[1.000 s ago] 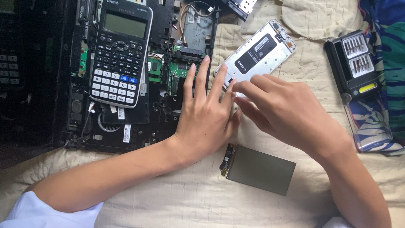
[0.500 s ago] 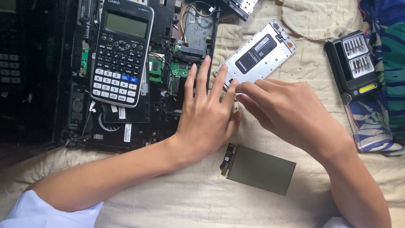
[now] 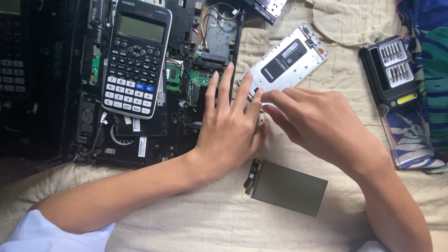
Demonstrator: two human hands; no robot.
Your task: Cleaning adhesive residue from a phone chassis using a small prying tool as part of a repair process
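An opened white phone body (image 3: 284, 60) with a black battery lies tilted on the beige cloth (image 3: 205, 219). My left hand (image 3: 231, 130) rests flat with fingers spread, its fingertips touching the phone's lower end and the edge of the dismantled laptop (image 3: 186, 93). My right hand (image 3: 322, 130) meets it from the right, its fingertips pinched together at the phone's lower corner. Whether they hold a small part is hidden. A detached grey screen panel (image 3: 289, 188) lies just below both hands.
A black calculator (image 3: 136, 58) sits on the open laptop chassis at the left. A black screwdriver bit case (image 3: 392, 74) stands open at the right, beside a blue patterned cloth (image 3: 424, 60) and a clear lid (image 3: 410, 140).
Both hands stay at the phone's lower end. My right fingertips have shifted slightly along its corner; nothing else has moved.
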